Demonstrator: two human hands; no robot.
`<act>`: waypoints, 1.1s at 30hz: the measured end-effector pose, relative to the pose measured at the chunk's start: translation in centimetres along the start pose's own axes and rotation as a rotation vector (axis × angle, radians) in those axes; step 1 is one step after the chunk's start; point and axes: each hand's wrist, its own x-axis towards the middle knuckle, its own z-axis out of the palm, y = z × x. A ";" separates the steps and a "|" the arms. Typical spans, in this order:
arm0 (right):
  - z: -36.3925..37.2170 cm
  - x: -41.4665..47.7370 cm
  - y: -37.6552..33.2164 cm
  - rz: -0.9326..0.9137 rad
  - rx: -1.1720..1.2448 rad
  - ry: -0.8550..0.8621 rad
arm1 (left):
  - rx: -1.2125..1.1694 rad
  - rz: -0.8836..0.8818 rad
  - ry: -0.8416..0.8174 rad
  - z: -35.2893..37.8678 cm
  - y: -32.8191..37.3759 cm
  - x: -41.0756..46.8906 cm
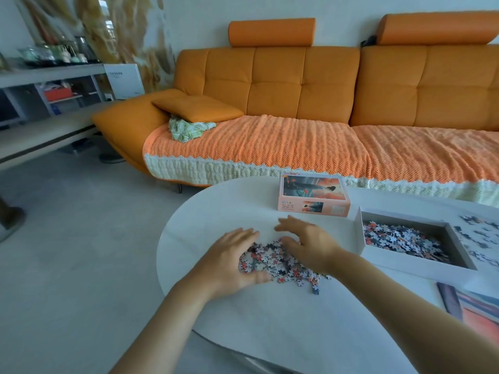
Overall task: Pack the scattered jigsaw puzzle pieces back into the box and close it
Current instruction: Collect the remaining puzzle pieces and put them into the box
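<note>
With fingers (247, 234) spread and unclenched, the left hand (229, 261) and right hand (310, 245) are corralling the puzzle pieces (280, 263), which look light and loose and are probably best scooped from the heap's flanks.

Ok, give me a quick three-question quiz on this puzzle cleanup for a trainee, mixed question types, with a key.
1. Fill in: the left hand and right hand flank a pile of ____ on the table.
2. True or false: the box is empty.
3. Where is the lid? A) on the box B) on the table, beyond the pile C) on the sofa

Key: 1 pieces; 2 false; 3 B.
</note>
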 end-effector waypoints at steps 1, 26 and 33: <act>0.0 0.1 0.4 0.038 -0.095 0.004 | 0.099 -0.009 -0.012 0.1 -0.1 -0.2; -1.6 -13.9 4.6 -0.075 0.010 0.048 | 0.019 0.215 -0.009 8.4 12.5 1.5; -4.2 -17.2 6.5 -0.048 0.084 0.106 | -0.027 0.244 -0.040 10.8 16.6 2.2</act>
